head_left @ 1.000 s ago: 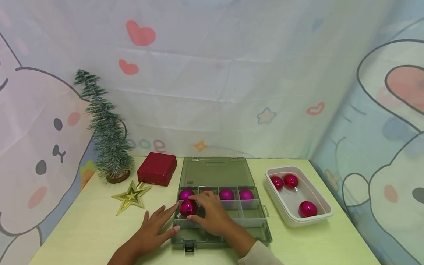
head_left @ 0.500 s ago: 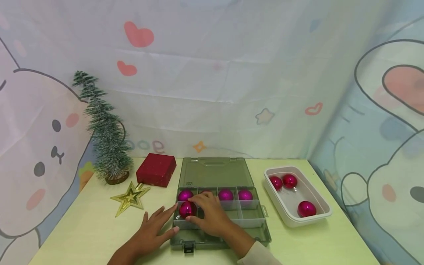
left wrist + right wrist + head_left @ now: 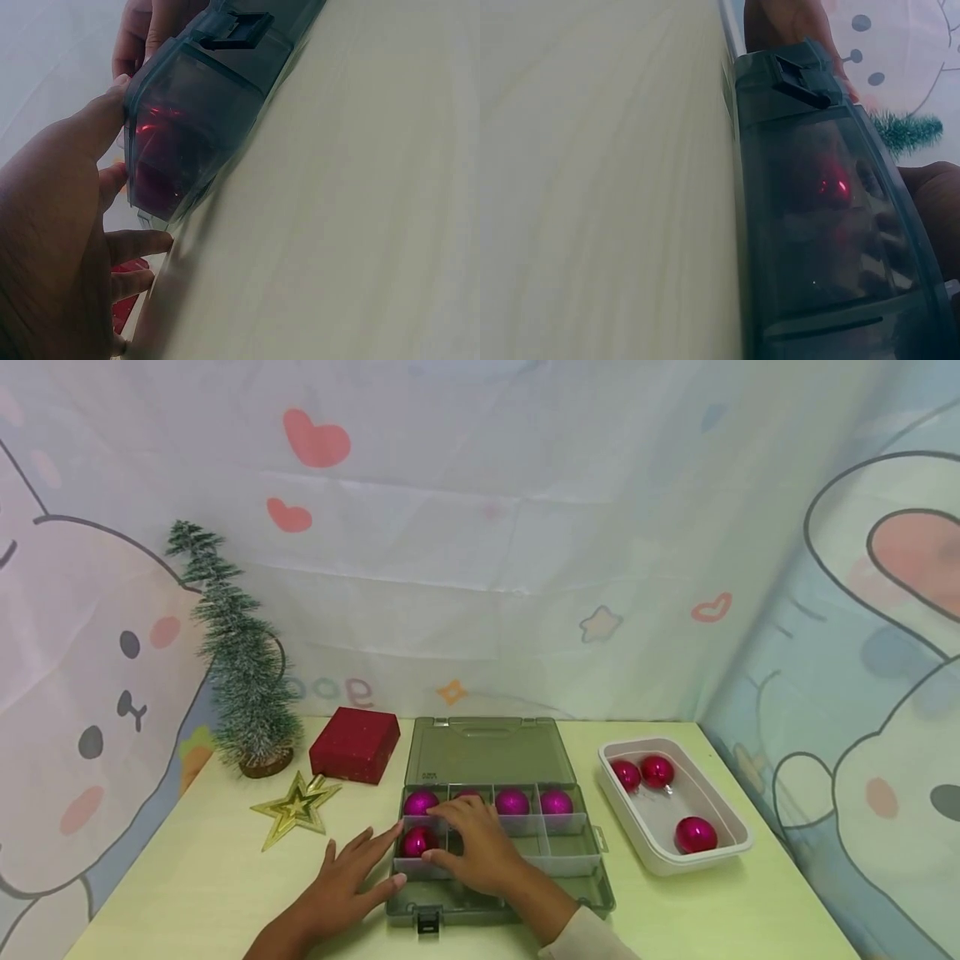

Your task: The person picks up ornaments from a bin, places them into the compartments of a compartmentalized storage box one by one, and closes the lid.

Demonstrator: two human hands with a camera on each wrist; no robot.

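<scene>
A shiny magenta Christmas ball (image 3: 417,842) sits in the left compartment of the middle row of a translucent grey-green divided case (image 3: 450,895). My right hand (image 3: 483,852) hovers over the case, its fingertips and thumb just beside the ball, fingers loosely bent. My left hand (image 3: 347,883) lies along the case's left side with spread, fairly straight fingers touching its edge; its thumb (image 3: 105,112) meets the rim in the left wrist view. Magenta balls (image 3: 512,802) fill the back row, one partly hidden behind my right hand. Through the wall, a red glint of a ball (image 3: 832,184) shows.
The case's lid (image 3: 491,752) leans back, raised. A white tub (image 3: 660,860) with three shiny balls stands at right. At left are a gold star (image 3: 297,808), a red box (image 3: 355,743) and a small frosted tree (image 3: 251,677). Printed cloth hangs behind.
The shiny ball has dropped slightly lower and leftward, from between my right fingers into the middle row's left compartment. Both hands have stayed almost in place.
</scene>
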